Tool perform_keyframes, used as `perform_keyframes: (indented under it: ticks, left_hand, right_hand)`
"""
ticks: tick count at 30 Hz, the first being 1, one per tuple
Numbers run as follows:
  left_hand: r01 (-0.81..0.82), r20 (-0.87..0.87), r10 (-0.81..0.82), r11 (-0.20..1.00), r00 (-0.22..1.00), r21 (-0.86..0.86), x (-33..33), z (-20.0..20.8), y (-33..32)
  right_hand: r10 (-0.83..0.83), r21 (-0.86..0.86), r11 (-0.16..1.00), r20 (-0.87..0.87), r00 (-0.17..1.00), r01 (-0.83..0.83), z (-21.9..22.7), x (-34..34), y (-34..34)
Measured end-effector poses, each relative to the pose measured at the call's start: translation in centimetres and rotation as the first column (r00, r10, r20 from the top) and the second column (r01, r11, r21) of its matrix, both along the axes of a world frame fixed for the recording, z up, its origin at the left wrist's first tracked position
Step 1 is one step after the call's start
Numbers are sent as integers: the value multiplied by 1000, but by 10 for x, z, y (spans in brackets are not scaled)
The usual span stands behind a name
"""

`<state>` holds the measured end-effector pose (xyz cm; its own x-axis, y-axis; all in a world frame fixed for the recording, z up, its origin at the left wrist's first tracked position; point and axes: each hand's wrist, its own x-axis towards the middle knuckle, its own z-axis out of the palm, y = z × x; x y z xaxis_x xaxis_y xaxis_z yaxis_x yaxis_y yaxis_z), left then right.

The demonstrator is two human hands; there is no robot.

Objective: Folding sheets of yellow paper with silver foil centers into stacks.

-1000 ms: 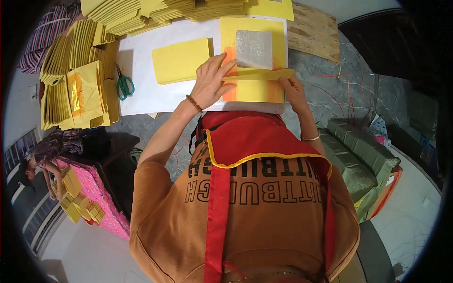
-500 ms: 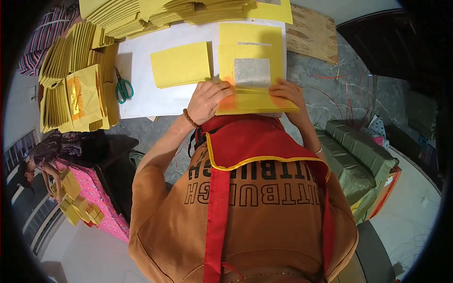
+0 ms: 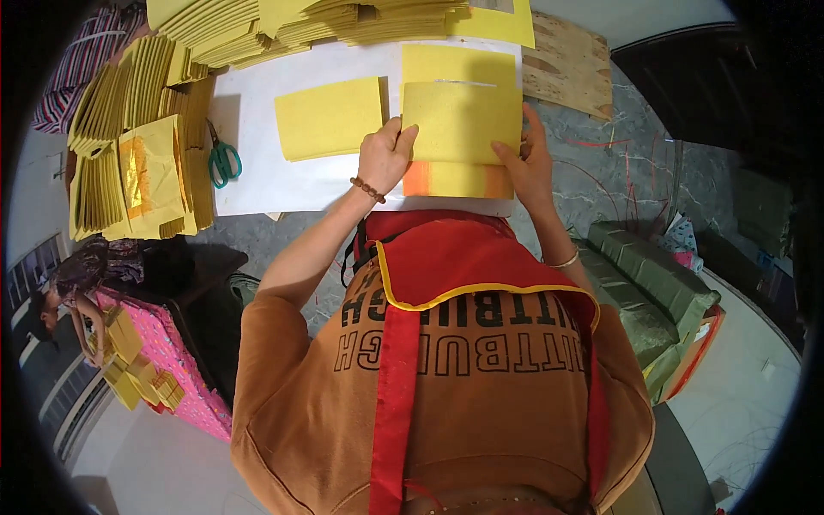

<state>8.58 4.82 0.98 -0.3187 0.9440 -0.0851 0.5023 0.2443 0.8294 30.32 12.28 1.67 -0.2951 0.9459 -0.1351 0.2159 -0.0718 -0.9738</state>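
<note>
A folded stack of yellow paper [image 3: 459, 129] lies at the near right of the white table, its lower strip marked orange at both ends. My left hand [image 3: 386, 159] grips its left edge, thumb on top. At the right edge, my right hand [image 3: 527, 163] pinches it, thumb over the face and fingers behind. More yellow paper [image 3: 463, 62] shows beyond its far edge. Left of my left hand lies a separate folded yellow bundle [image 3: 330, 118].
Green-handled scissors [image 3: 225, 163] lie at the white tabletop's [image 3: 257, 189] left side. Stacks of folded yellow paper [image 3: 99, 129] line its left and far edges. A wooden board [image 3: 566, 69] is at far right. Another person [image 3: 81, 292] handles yellow paper at lower left.
The near part of the yellow stack has been folded upward, covering the silver patch. My hands have shifted from its near corners to its side edges.
</note>
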Motion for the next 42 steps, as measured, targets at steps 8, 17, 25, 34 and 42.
perform_keyframes:
  ticks: [8, 17, 25, 34, 42]
  left_hand:
    - [-165, 285, 159, 986, 945, -3, 1, -15, 8]
    - [386, -580, -230, 909, 782, 160, 16, 46, 3]
    - [610, -655, -480, 792, 583, -38, 26, 6, -4]
    - [600, -593, -488, 800, 640, -11, 25, 8, -1]
    - [629, -627, -487, 777, 608, 7, 22, 6, 3]
  right_hand:
    - [-39, 163, 987, 137, 990, 16, -16, -4, 4]
    - [-45, 100, 995, 171, 984, 28, -11, -5, 7]
    - [-98, 312, 948, 482, 870, -66, 4, -16, -13]
    - [-240, -97, 969, -152, 959, 227, -25, -13, -35]
    - [-370, -260, 922, -362, 856, 288, -32, -11, -38]
